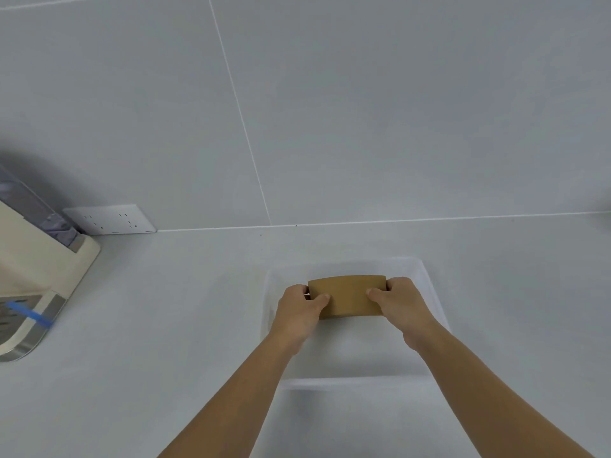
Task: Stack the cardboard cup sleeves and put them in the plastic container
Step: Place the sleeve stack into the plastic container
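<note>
A flat brown stack of cardboard cup sleeves [347, 294] is held over the far half of a clear plastic container [429, 285] on the white counter. My left hand [299, 312] grips the stack's left end, thumb on top. Its right end is pinched the same way by my right hand [401, 302]. How many sleeves the stack holds cannot be told, nor whether it touches the container's floor. Both forearms reach in over the container's near wall.
A cream and chrome appliance [36, 279] with a blue strip stands at the left edge of the counter. A white wall socket plate [110, 219] sits behind it. The grey tiled wall rises just beyond the container.
</note>
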The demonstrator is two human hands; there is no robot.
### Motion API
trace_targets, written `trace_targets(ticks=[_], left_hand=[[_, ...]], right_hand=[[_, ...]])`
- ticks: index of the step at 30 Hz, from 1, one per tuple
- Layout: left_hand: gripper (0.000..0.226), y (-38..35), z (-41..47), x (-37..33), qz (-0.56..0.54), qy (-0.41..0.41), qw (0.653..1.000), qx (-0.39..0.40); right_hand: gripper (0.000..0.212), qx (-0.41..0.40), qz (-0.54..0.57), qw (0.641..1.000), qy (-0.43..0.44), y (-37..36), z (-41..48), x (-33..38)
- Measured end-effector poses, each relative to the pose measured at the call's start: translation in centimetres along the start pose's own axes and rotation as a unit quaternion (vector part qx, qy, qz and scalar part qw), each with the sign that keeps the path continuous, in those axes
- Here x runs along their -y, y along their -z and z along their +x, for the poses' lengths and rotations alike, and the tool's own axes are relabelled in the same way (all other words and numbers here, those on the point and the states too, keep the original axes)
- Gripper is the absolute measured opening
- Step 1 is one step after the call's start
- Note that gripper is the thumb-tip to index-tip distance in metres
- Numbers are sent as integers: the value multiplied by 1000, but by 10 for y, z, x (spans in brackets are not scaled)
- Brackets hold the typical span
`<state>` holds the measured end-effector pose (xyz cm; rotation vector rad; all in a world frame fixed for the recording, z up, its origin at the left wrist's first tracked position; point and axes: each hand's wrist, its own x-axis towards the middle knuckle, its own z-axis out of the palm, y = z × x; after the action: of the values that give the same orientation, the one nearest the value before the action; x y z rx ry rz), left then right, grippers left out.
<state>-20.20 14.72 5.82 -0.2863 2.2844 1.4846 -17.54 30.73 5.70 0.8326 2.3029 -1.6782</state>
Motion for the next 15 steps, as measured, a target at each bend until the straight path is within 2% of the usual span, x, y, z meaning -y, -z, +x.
trace_targets(ticks=[7,15], left_hand=[[31,-1,9,1,36,17,999,1],[24,-3,20,1,45,48,998,3]], right_hand=[[10,26,-24,999,-14,-6,6,-2],[21,35,-15,999,-32,-10,10,-1]])
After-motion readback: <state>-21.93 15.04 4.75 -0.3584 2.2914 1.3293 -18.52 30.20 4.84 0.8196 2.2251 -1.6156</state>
